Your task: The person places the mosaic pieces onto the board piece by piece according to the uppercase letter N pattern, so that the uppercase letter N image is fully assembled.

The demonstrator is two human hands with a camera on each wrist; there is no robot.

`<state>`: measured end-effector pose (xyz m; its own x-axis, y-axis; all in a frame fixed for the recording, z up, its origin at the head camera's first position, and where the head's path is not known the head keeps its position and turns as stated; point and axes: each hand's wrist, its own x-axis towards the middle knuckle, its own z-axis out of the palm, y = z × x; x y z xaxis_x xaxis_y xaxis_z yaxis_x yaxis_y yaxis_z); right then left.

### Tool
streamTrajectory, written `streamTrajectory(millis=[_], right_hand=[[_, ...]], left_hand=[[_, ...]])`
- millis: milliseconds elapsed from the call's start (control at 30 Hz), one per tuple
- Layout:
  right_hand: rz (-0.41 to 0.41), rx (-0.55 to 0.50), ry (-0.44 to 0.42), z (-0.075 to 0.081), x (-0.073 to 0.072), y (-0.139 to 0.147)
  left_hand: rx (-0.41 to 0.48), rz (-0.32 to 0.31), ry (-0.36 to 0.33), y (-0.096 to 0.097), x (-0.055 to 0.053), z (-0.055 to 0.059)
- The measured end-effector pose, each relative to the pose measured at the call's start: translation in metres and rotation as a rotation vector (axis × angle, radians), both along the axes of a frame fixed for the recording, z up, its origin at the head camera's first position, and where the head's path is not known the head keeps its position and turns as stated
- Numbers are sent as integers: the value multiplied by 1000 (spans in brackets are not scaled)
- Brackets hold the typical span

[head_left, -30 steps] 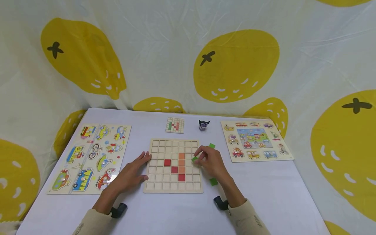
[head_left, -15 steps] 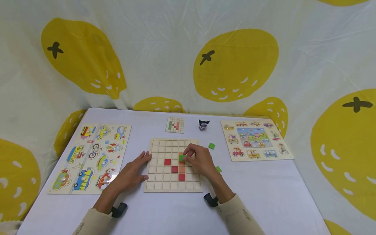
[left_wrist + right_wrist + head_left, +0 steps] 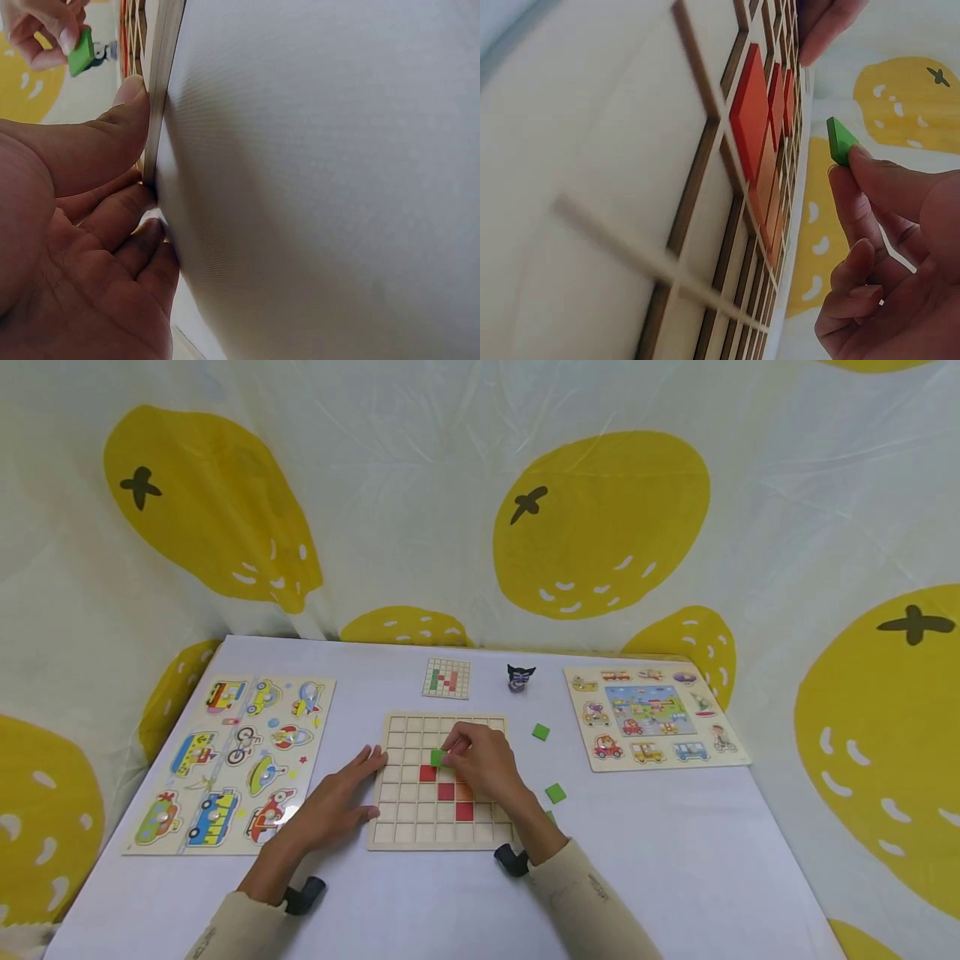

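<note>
A square wooden grid board (image 3: 406,833) lies in the middle of the table. Three red tiles (image 3: 446,792) sit in its cells on a diagonal, and orange tiles (image 3: 763,184) stand in a column beside them, mostly covered by the right hand in the head view. My right hand (image 3: 483,762) pinches a green tile (image 3: 841,141) between thumb and forefinger, held above the board over the upper-left red tile. My left hand (image 3: 341,797) rests at the board's left edge, thumb and fingertips touching its side (image 3: 161,82), fingers extended.
Loose green tiles (image 3: 541,732) lie right of the board. Behind it are a small pattern card (image 3: 446,679) and a dark-eared figurine (image 3: 519,677). A vehicle puzzle board (image 3: 281,760) lies left and another picture puzzle (image 3: 656,718) right. A lemon-print cloth (image 3: 420,527) hangs behind.
My right hand has carried the green tile leftward from the board's right edge, across the orange column. A loose green tile at the right has come into view. The left hand has stayed put.
</note>
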<state>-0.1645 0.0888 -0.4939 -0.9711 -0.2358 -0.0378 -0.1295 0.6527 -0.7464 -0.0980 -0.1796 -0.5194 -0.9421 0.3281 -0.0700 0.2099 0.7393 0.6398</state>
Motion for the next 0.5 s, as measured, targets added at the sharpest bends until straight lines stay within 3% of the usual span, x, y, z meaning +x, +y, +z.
streamTrajectory(millis=[500], right_hand=[[4, 82, -56, -5, -15, -35]], left_hand=[[4, -4, -7, 0, 0, 2]])
